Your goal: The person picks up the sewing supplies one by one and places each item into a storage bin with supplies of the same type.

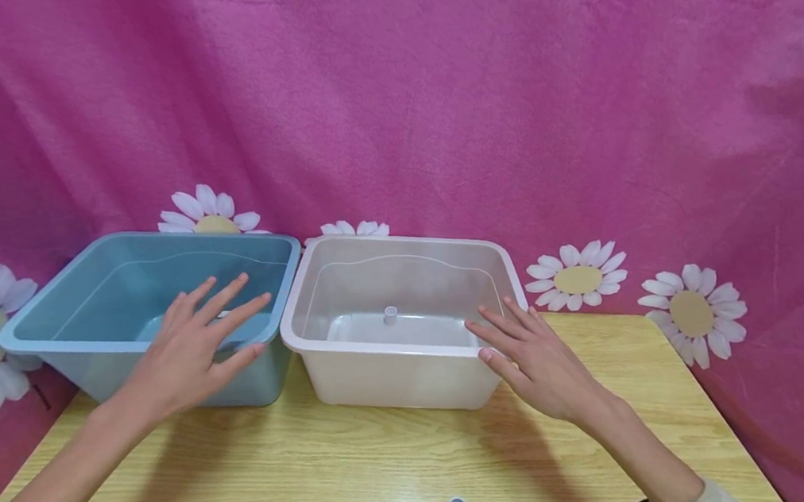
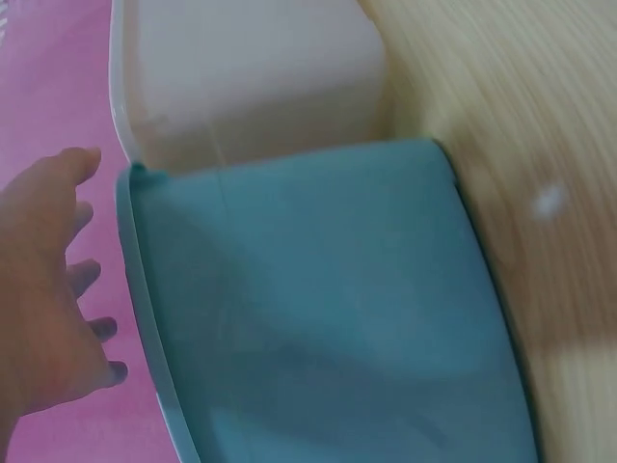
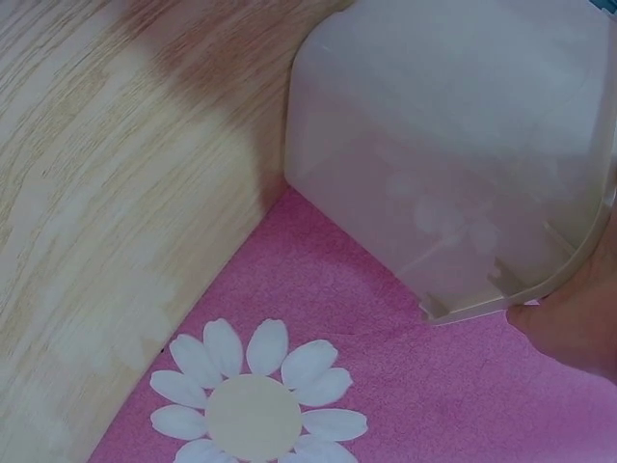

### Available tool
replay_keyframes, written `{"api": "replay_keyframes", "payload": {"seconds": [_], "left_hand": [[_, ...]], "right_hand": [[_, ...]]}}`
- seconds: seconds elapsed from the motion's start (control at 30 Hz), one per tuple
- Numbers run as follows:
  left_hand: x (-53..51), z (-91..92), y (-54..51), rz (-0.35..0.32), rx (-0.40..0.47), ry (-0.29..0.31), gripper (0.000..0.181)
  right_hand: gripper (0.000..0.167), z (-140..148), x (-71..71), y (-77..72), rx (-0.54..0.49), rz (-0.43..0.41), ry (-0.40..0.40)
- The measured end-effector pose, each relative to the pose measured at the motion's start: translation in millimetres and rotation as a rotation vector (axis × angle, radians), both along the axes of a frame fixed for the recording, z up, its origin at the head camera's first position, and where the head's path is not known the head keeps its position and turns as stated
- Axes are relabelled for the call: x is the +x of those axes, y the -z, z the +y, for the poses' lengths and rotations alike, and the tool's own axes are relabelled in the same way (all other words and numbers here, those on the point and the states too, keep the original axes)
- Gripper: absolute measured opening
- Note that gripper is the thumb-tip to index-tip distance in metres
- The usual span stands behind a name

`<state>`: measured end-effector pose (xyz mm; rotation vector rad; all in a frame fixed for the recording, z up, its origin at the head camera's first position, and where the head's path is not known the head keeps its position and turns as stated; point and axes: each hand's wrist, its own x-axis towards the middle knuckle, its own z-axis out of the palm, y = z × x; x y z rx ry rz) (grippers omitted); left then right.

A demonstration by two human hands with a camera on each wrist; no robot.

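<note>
Blue bin [image 1: 262, 379] and off-white bin [image 1: 398, 375], side by side on a wood-grain table [image 1: 350, 479].
Both bins are smooth, plastic-looking, rounded at the corners, tapered toward the base and lipped at the rim; a short pale cylinder [image 1: 390, 315] sits on the off-white bin's floor. I hold my left hand [image 1: 184, 350] over the blue bin's front rim, palm down, fingers fanned wide, grasping nothing. I hold my right hand [image 1: 544, 366] at the off-white bin's front right corner, fingers likewise spread, gripping nothing; I cannot tell whether it touches the rim. Pink cloth [image 1: 389, 108] printed with daisies hangs behind.
</note>
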<state>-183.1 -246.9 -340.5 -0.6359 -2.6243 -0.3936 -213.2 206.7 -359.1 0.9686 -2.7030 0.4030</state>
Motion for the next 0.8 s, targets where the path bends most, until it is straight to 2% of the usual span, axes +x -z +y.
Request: {"api": "replay_keyframes", "payload": {"seconds": [0.2, 0.33, 0.53, 0.8], "left_hand": [[5.5, -27.2, 5.8, -0.008, -0.002, -0.039, 0.063], [9.5, -49.4, 10.6, -0.025, -0.034, -0.081, 0.063], [14.0, -80.0, 17.3, -0.08, -0.074, -0.152, 0.06], [15.0, -106.7, 18.8, -0.144, -0.07, -0.245, 0.057]], "right_hand": [[0.045, -0.1, 0.0, 1.0, -0.006, 0.013, -0.005], [0.044, 0.2, -1.0, 1.2, -0.005, 0.02, -0.008], [0.045, 0.5, -1.1, 1.4, 0.002, 0.018, -0.013], [0.045, -0.1, -0.7, 0.8, 0.004, 0.011, -0.005]]}}
